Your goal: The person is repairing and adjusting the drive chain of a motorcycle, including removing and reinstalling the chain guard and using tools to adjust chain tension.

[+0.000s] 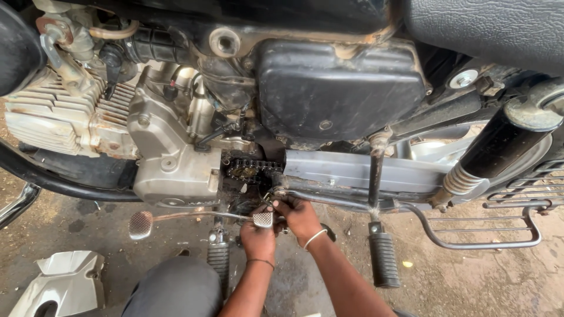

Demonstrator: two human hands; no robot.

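Note:
A motorcycle stands side-on with its sprocket cover off, exposing the drive chain (249,169) on the front sprocket. My left hand (257,239) is curled just under the rear pad of the heel-toe gear lever (262,219), its fingers hidden behind it. My right hand (301,218), with a white bangle on the wrist, has its fingertips bunched below the sprocket, at the front end of the grey chain case (352,171). What the fingers pinch is hidden.
The engine case (173,170) and finned cylinder (47,120) are on the left. Two footpegs (383,258) (218,253) hang low. A black side box (338,88), the rear shock (499,147) and a saree guard (499,226) are on the right. A removed silver cover (61,285) lies on the dirt ground.

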